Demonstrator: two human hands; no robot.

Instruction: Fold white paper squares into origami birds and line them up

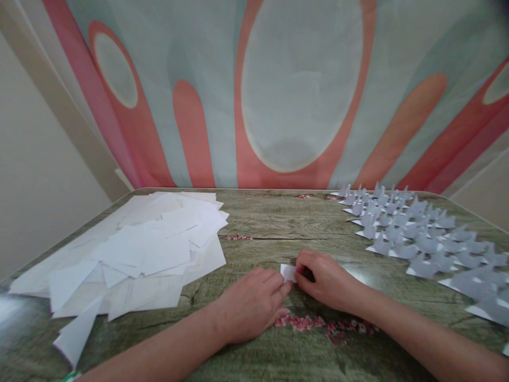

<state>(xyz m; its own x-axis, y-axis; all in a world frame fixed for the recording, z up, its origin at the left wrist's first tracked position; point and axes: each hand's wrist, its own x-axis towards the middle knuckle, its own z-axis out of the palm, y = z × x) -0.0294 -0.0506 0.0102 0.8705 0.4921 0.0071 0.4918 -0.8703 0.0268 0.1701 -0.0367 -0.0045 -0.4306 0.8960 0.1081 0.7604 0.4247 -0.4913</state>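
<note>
A small piece of folded white paper (287, 272) sits between my two hands over the middle of the table. My left hand (256, 302) is closed at its left edge, with the fingertips pressing on it. At its right edge, the curled fingers of my right hand (324, 277) pinch the paper and hide part of it. How the paper is folded cannot be made out. On the right side of the table stand several rows of folded paper birds (425, 233).
Loose white paper sheets (147, 249) lie in a wide, overlapping pile on the left of the wood-grain table (274, 212). One narrow paper piece (79, 331) lies near the front left. Behind the table hangs a patterned cloth (298, 90) in red and pale grey-green.
</note>
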